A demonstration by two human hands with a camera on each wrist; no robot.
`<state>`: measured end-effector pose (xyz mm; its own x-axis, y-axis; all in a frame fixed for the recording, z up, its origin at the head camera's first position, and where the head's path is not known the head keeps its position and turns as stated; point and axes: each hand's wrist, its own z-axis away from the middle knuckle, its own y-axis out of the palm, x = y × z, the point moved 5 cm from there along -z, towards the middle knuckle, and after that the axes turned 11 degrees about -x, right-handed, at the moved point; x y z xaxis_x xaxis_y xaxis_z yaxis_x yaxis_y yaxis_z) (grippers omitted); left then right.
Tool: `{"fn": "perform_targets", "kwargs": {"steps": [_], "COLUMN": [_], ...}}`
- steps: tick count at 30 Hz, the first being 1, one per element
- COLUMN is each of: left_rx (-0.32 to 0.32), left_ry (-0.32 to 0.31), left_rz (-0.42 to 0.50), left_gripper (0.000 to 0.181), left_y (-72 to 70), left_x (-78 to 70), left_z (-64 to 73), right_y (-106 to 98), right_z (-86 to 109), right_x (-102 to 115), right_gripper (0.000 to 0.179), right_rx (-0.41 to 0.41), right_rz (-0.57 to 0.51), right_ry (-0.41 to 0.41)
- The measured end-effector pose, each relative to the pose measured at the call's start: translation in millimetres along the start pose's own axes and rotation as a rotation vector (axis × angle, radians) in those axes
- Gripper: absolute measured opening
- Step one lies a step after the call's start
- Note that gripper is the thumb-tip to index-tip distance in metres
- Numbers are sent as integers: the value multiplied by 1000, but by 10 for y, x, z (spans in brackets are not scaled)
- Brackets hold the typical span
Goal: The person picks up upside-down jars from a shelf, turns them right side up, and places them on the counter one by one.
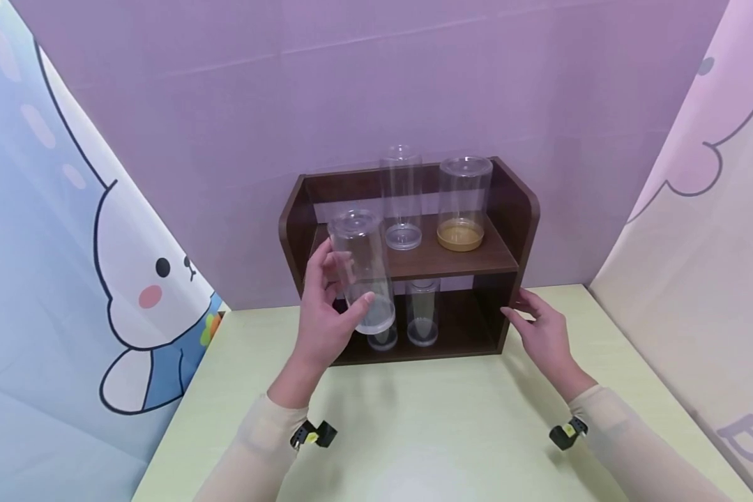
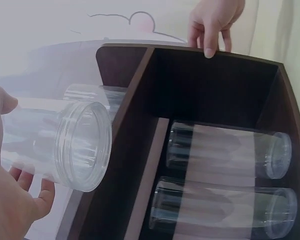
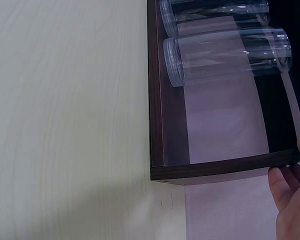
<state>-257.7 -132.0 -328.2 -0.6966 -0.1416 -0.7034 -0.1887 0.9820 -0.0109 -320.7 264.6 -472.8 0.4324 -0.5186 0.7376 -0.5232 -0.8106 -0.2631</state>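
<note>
My left hand (image 1: 326, 317) grips a tall clear plastic jar (image 1: 365, 272), held slightly tilted in front of a dark brown two-tier wooden shelf (image 1: 508, 209). In the left wrist view, the jar's clear round end (image 2: 85, 145) points towards the shelf; thumb and fingers wrap its sides. At the shelf's right, my right hand (image 1: 542, 335) pinches the side panel (image 3: 215, 170), thumb on the inner side and fingers outside. On the upper tier stand a slim clear jar (image 1: 404, 188) and a wider jar with an amber base (image 1: 461, 236). Two clear jars (image 2: 225, 207) stand on the lower tier.
The shelf stands on a pale wood-grain table (image 1: 414, 425) against a purple cloth backdrop (image 1: 376, 84). A curtain with a cartoon rabbit (image 1: 144, 279) hangs at left, and a pale printed curtain (image 1: 696, 293) at right.
</note>
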Motion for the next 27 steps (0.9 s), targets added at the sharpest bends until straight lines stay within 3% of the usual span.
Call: {"fn": "perform_targets", "kwargs": {"steps": [7,17,27], "left_rx": [27,77,106], "left_ry": [-7,33,-8], "left_rz": [-1,30,17], "left_gripper": [93,93,93], "left_y": [24,61,46], "left_x": [96,294,553], "left_z": [149,430,649], "right_y": [7,27,8], "right_z": [-1,-11,1], "right_x": [-16,-21,-2], "right_gripper": [36,34,35], "right_rx": [5,12,5], "right_rz": [-13,-21,-18], "right_ry": [10,15,23]}}
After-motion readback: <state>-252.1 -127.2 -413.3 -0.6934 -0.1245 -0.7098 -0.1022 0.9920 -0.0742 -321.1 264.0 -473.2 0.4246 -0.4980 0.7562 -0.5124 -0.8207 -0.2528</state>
